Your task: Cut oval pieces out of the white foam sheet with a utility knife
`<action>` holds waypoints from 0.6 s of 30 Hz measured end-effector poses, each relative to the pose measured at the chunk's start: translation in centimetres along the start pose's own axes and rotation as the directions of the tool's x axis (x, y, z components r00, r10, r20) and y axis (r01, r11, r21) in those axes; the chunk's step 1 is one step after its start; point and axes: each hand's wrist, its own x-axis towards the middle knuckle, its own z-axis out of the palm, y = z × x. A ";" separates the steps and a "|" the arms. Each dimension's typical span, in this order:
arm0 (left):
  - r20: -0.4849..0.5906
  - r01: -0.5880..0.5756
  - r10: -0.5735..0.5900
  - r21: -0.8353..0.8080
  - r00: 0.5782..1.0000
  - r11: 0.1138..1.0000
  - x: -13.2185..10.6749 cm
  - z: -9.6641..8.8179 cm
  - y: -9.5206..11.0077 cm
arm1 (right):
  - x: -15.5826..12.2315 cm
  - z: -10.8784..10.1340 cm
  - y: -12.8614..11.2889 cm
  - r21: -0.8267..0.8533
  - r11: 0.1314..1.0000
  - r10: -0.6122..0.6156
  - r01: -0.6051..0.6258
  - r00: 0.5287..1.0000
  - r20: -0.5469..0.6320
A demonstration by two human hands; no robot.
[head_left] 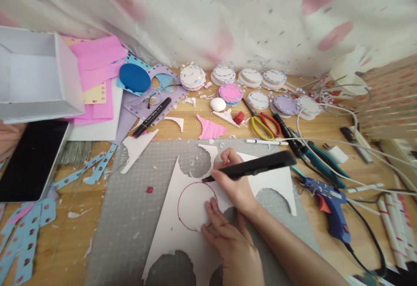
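Sheet (163,242) is partly cut, but your red circle (193,208) looks uncut, left hand (233,240) flat, right hand (237,186) gripping a cutter (257,167).

It looks like a craft corner in a home: a wooden table (70,242) against a flower-patterned curtain (182,21), crowded with a gridded cutting mat (130,208), a blue glue gun (329,201), scissors (257,115), pliers (324,169), heart-punched paper strips (31,260) and 8 small layered discs (230,91), with eyeglasses (155,98) and a dark-screened device (34,160) lying among them.

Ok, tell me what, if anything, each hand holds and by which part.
The right hand grips the black utility knife by its front end, near the tip; the left hand only rests on the white sheet.
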 end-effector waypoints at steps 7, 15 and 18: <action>0.055 0.068 -0.094 0.358 0.994 0.931 0.7 -4.4 2.8 | 0.4 -0.6 0.4 0.287 0.956 0.103 -0.067 0.988 -0.112; 0.063 -0.145 0.143 0.028 0.988 0.989 -1.7 -17.0 -1.2 | 0.4 -0.8 0.2 0.361 0.931 0.072 -0.047 0.996 -0.058; -0.228 0.073 -0.130 -0.244 0.965 0.967 -3.6 -17.9 -5.0 | 0.3 -0.8 0.1 0.394 0.918 0.063 -0.043 0.997 -0.038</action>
